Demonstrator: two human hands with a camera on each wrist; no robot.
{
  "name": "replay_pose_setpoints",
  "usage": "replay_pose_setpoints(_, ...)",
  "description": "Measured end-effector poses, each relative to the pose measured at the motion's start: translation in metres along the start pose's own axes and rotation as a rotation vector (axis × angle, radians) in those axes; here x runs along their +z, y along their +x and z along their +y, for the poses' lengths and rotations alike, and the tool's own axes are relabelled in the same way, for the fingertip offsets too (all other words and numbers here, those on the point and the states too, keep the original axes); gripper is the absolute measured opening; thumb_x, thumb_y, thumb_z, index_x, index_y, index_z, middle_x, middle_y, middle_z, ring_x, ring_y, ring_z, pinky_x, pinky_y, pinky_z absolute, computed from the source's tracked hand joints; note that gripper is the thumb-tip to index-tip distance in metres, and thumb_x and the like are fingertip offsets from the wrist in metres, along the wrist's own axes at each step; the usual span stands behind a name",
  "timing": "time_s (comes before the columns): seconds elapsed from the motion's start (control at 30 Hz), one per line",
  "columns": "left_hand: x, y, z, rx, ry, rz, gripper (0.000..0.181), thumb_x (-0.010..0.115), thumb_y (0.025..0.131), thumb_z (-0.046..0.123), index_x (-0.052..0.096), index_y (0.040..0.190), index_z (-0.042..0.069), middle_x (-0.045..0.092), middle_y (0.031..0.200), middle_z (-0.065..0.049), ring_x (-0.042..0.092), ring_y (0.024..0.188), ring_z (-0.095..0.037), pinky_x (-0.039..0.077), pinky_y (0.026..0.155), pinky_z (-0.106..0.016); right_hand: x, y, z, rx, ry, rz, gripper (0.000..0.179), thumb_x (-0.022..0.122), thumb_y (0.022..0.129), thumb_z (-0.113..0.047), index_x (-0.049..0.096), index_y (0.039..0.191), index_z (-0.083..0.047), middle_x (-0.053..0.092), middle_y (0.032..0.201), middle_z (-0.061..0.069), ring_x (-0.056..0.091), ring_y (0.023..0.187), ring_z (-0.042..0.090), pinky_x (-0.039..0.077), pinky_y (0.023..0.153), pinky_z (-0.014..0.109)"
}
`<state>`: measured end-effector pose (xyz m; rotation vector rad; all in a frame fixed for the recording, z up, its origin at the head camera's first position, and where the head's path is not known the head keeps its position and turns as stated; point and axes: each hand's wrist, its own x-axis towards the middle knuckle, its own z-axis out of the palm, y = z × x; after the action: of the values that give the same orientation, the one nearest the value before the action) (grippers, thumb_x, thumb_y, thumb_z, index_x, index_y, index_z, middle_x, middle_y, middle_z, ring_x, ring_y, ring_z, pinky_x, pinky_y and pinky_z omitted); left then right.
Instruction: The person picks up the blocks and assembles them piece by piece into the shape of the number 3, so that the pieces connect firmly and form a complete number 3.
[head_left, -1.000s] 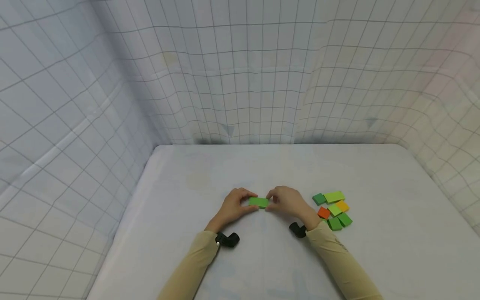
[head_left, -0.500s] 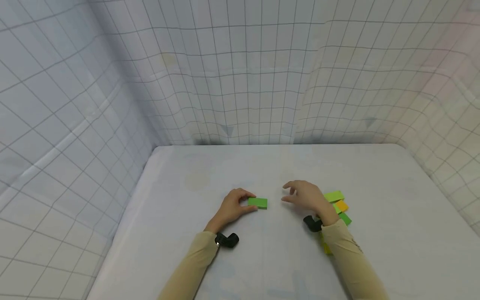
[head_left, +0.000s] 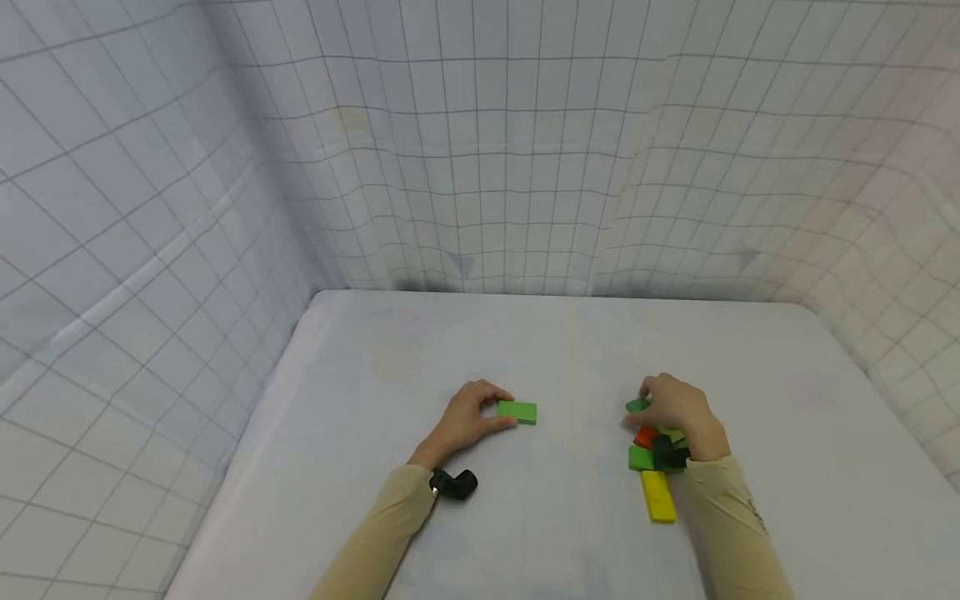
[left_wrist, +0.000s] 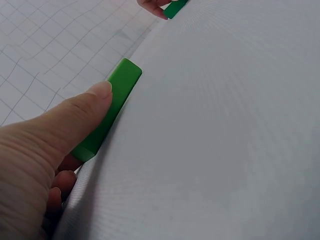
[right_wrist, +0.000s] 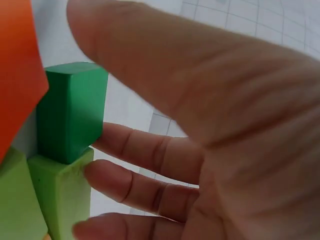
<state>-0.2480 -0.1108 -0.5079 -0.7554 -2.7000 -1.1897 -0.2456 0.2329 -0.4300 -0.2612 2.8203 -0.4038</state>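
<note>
The left hand pinches a long, smooth green block about midway between the side edges of the worktop. Nearer the right edge, the right hand has thumb and fingers parted around a stubby, darker block; whether they grip it, I can't tell.

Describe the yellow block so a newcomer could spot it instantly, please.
On the white table, find the right hand by a cluster of blocks. At the cluster's near end, beside the right sleeve, lies the oblong yellow block. Its colour sets it apart from the green block and red block beyond it.
</note>
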Motion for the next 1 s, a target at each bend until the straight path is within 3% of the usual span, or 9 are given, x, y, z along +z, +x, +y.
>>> replay_pose_setpoints(0.23,0.001,0.001,0.0,0.003,0.003,-0.01,0.036,0.081,0.075,0.036,0.071,0.106,0.019,0.06,0.095,0.011,0.048,0.084,-0.008,0.04,0.077,-0.028,0.001,0.0,0.003,-0.007,0.009,0.041,0.049,0.082,0.072,-0.032,0.066,0.1,0.005,0.06,0.097,0.016,0.055,0.076,0.025,0.048,0.066,0.041)
replay_pose_setpoints(0.37,0.0,0.001,0.001,0.003,0.006,-0.008,0.036,0.081,0.075,0.035,0.071,0.105,0.019,0.06,0.092,0.011,0.047,0.083,-0.008,0.04,0.076,-0.028,0.002,0.0,-0.001,-0.061,0.012,0.071,0.04,0.083,0.072,-0.026,0.067,0.097,0.001,0.059,0.093,0.012,0.054,0.074,0.022,0.048,0.065,0.039)
replay_pose_setpoints(0.63,-0.001,0.002,0.0,-0.008,0.0,-0.006,0.035,0.08,0.076,0.036,0.071,0.105,0.019,0.059,0.092,0.011,0.048,0.083,-0.009,0.039,0.076,-0.028,0.015,0.012,-0.023,-0.18,0.016,0.127,0.031,0.082,0.073,-0.017,0.071,0.099,-0.005,0.057,0.087,0.004,0.055,0.08,0.022,0.047,0.068,0.039)
replay_pose_setpoints(0.87,0.001,0.001,-0.002,-0.011,-0.007,-0.007,0.035,0.08,0.076,0.037,0.071,0.105,0.019,0.059,0.091,0.012,0.048,0.083,-0.009,0.039,0.076,-0.028,0.029,0.02,-0.046,-0.255,0.07,0.122,0.034,0.081,0.076,-0.015,0.069,0.104,0.001,0.059,0.091,0.005,0.054,0.082,0.022,0.046,0.076,0.04)
replay_pose_setpoints(1.0,0.002,0.001,-0.002,-0.009,-0.009,-0.004,0.035,0.08,0.076,0.036,0.071,0.105,0.019,0.059,0.091,0.012,0.048,0.083,-0.009,0.039,0.076,-0.028,0.036,0.022,-0.058,-0.29,0.1,0.139,0.035,0.081,0.075,-0.016,0.07,0.103,0.001,0.06,0.089,0.003,0.054,0.079,0.019,0.046,0.073,0.037)
